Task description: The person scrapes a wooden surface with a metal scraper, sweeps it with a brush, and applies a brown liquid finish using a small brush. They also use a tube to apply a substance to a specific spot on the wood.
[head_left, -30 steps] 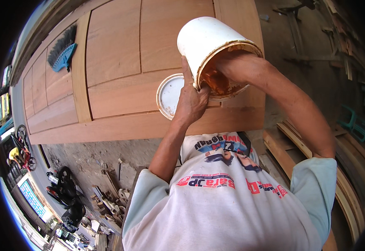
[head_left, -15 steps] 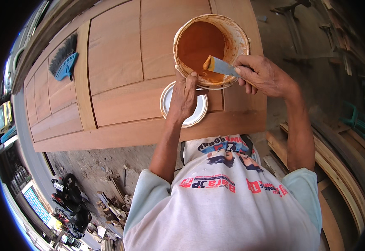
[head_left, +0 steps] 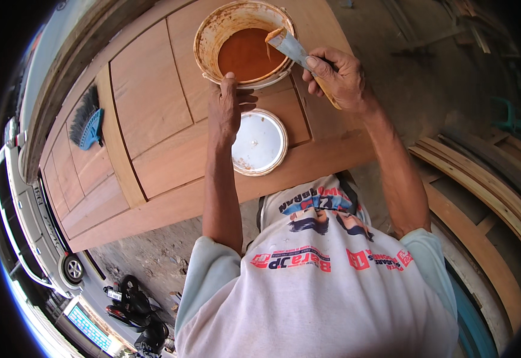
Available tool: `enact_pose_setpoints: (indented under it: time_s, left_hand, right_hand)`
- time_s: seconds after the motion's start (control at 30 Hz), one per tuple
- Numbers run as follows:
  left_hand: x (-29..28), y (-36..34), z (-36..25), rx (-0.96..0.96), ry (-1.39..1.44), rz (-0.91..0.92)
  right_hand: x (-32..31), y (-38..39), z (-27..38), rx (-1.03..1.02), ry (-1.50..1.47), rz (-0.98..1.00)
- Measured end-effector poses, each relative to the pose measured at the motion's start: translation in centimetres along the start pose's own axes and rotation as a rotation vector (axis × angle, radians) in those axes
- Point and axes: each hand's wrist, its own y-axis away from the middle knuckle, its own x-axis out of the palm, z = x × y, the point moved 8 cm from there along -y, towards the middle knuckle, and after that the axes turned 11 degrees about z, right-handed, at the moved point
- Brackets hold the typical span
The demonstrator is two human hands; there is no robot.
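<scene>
Two hands on the job: left hand (head_left: 227,110) has fingers resting flat on the near rim of the round white plastic pail of orange-brown putty (head_left: 245,42), steadying it; right hand (head_left: 338,74) fingers clamped on the wooden-handled steel putty knife (head_left: 293,51), blade tip over the paste. Pail sits on the panelled wooden door (head_left: 153,119); round white lid (head_left: 259,142) lies just nearer the person. Pail looks part-full, probably moderately heavy, rim smeared and likely slippery; grip the wall. Knife is stiff and light.

both arms extended forward. left hand (head_left: 227,110) laid flat, palm down, fingers stretched out. right hand (head_left: 338,74) curled closed, wrist bent inward.
</scene>
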Motion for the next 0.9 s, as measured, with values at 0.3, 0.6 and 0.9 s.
enact_pose_setpoints:
  time_s: [0.3,0.6,0.9]
  left_hand:
    - [-0.8,0.0,0.9,0.054,-0.043,0.026]
    - [5.0,9.3,9.7,0.316,-1.189,0.186]
    - [-2.2,10.9,12.7,0.172,-1.416,-0.086]
  right_hand:
    - [-1.4,6.1,0.2,-0.096,-0.492,-0.024]
    - [-2.9,24.3,-11.4,0.438,-0.028,-0.372]
    - [2.0,24.8,-12.5,0.658,0.929,-0.129]
